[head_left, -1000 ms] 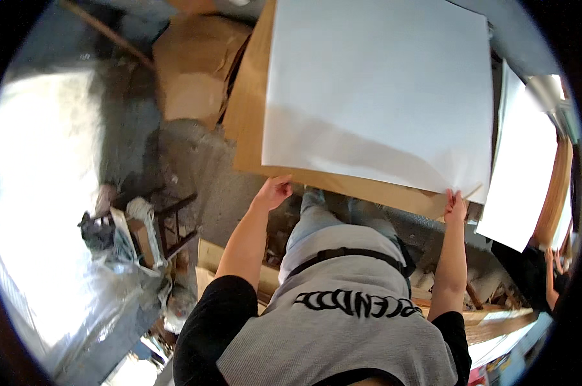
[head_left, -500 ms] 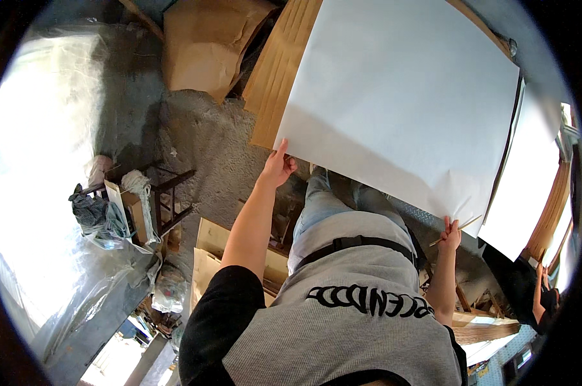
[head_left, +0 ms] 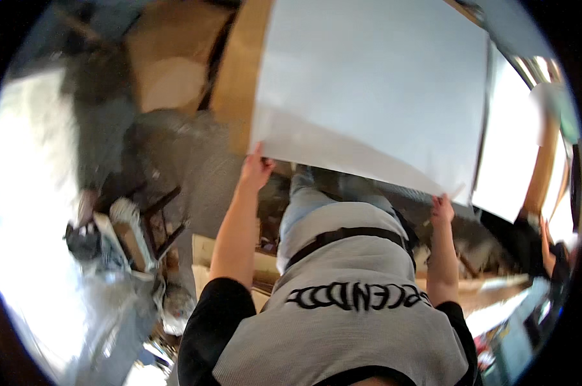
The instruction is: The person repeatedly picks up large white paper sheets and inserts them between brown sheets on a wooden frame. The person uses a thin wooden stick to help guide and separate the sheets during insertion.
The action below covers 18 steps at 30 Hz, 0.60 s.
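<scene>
Left grip (head_left: 257,171) and right grip (head_left: 441,210) pinch the near edge of the white sheet (head_left: 374,83), which spreads beyond them.

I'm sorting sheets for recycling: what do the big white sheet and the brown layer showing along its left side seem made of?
White sheet: perhaps coated card or plastic, smooth and low-sheen, judging by its even, unbroken face. Brown layer: likely cardboard, matt, from its dull tan colour; blur hides any ribbing.

Glare at left, motion blur
</scene>
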{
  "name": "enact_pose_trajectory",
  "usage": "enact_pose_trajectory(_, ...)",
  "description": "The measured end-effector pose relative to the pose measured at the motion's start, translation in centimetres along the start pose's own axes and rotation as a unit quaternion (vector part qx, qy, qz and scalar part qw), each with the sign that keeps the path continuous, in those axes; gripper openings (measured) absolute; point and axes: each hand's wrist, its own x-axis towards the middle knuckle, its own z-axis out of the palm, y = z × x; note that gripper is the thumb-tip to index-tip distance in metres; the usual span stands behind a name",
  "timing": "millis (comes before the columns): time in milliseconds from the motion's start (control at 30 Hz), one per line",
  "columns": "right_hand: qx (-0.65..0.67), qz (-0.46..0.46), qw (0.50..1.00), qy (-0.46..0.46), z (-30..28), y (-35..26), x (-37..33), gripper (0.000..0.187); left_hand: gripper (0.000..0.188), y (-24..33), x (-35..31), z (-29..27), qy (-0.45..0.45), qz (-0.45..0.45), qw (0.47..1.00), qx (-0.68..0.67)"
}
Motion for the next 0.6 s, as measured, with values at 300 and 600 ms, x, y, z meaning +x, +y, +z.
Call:
enact_pose_trajectory(300, -0.148, 0.008, 0.989, 0.030, 4.2, 0.6, -3.1, 0.024, 0.028, 0.4, -2.7, 2.4, 0.039, 0.034, 0.998, 0.034)
enact_pose_trajectory(600, -0.120, -0.016, 0.990, 0.069, 5.0, 1.5, -3.0, 0.019, 0.028, 0.9, -1.2, 0.7, 0.025, 0.032, 0.997, 0.066)
